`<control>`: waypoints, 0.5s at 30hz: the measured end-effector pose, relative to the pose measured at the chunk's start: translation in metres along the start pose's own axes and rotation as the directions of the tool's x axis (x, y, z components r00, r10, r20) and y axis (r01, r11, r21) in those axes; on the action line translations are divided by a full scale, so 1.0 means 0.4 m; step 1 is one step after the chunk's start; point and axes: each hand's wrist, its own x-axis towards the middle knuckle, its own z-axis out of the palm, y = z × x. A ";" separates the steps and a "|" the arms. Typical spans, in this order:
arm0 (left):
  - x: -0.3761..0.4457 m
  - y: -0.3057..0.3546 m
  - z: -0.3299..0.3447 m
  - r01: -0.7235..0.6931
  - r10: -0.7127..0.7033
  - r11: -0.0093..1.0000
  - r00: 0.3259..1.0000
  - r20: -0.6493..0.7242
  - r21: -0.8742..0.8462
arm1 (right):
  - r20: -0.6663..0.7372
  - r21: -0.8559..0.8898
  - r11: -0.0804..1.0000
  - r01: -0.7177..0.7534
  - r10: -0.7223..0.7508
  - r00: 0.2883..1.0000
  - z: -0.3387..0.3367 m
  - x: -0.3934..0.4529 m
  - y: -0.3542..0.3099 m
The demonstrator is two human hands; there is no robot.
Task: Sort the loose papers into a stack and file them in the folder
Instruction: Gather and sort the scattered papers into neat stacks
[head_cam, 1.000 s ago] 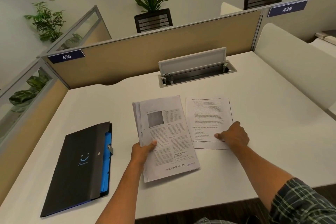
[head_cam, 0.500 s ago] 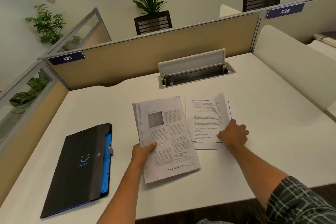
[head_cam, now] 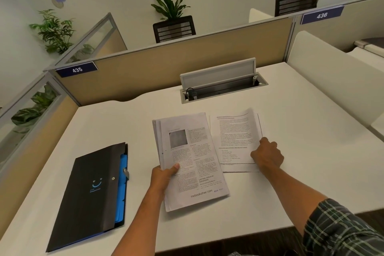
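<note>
Gripping a printed stack (head_cam: pixel 191 162), the left hand (head_cam: pixel 164 176); right hand (head_cam: pixel 267 156) pinches a curling sheet (head_cam: pixel 234 139).

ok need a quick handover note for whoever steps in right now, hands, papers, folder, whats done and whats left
Left hand: holds the paper stack by its left edge, thumb on top; the stack's lower end lies on the desk.
Right hand: fingers curled on the loose sheet beside the stack, its far right corner curling up off the desk.
Folder: closed, flat on the desk to the left, blue dividers showing at its edge.
Done: most papers gathered into one stack.
Left: add the loose sheet to the stack, square it, open the folder, file it.
</note>
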 end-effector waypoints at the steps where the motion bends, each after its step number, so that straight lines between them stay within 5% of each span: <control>1: 0.000 -0.001 0.000 0.000 0.000 1.000 1.000 0.000 -0.001 | -0.010 -0.022 1.000 0.016 -0.017 1.000 0.003 -0.002 0.003; 7: 0.001 0.001 0.002 0.006 -0.006 1.000 1.000 -0.003 0.010 | -0.016 -0.086 0.996 -0.024 0.023 1.000 0.007 0.003 0.011; 15: 0.000 -0.003 0.002 0.020 -0.020 1.000 1.000 -0.009 0.014 | 0.048 0.106 0.992 -0.065 0.060 0.997 0.017 0.030 0.004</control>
